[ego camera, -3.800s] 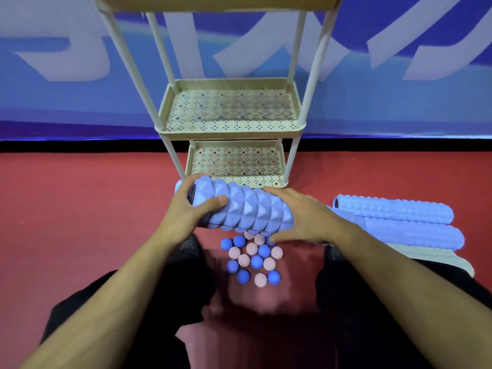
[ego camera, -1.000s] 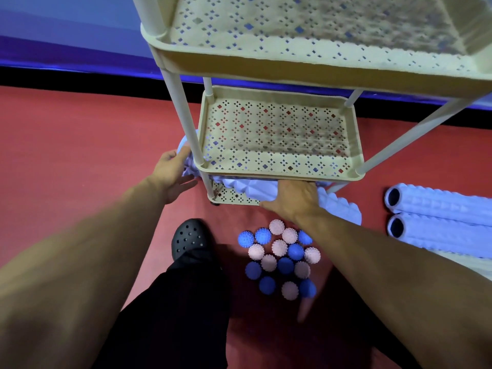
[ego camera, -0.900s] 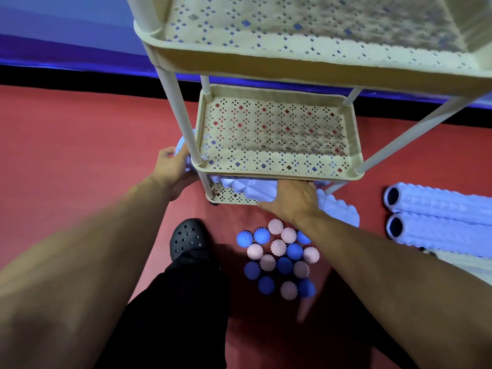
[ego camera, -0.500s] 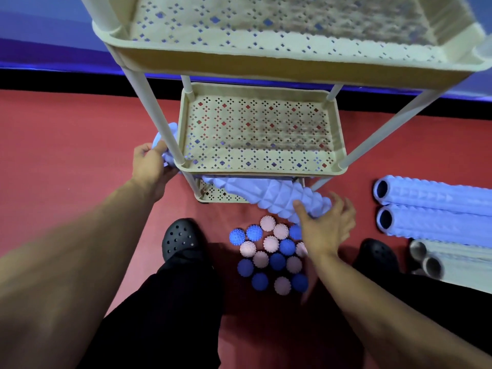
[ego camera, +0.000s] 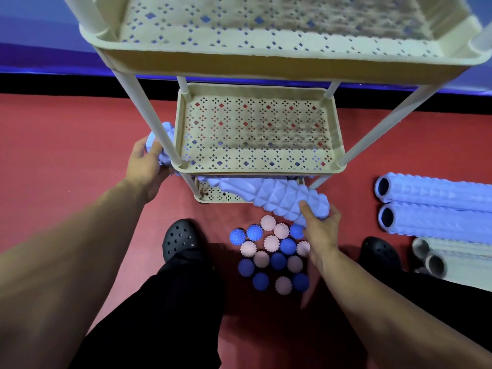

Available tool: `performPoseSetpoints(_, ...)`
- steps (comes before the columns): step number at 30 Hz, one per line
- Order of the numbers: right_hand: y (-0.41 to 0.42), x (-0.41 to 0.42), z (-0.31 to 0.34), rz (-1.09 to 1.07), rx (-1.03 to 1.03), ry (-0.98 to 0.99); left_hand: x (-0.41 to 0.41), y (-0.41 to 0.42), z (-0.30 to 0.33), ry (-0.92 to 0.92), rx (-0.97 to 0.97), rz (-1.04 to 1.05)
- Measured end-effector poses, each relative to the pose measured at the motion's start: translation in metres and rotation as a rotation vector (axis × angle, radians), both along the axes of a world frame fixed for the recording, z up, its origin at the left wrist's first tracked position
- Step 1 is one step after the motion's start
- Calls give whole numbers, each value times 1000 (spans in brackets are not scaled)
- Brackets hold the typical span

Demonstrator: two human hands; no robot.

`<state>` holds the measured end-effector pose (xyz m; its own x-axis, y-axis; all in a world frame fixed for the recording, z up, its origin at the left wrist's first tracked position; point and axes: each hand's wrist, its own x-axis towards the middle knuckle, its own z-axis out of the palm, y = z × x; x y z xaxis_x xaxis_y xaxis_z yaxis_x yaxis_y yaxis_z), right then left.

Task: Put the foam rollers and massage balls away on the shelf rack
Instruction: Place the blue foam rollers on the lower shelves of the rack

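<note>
we see a cream shelf rack [ego camera: 259, 170] with perforated trays standing on a red floor [ego camera: 66, 145]. a lavender ridged foam roller [ego camera: 279, 198] lies slanted across the bottom tier under the middle tray, both ends sticking out past the posts. our left hand [ego camera: 145, 166] grips its far-left end, fingers curled round it beside the front-left post. our right hand [ego camera: 320, 230] holds the near-right end, thumb on the ridges, fingers wrapped under. two more lavender rollers [ego camera: 436, 206] lie side by side on the floor at right, with pale tubes [ego camera: 452, 258] next to them. black clogs [ego camera: 182, 239] show below. blue and pink massage balls [ego camera: 271, 255] cluster on the floor just in front of the rack, between our feet.
</note>
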<state>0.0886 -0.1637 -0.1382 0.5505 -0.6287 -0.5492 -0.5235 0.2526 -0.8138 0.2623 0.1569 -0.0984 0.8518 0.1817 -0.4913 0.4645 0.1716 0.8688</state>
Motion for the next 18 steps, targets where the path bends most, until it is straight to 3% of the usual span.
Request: performPoseSetpoints(18,28,11,9,-21,-100,-17,-1,17,5,-63,-26,82)
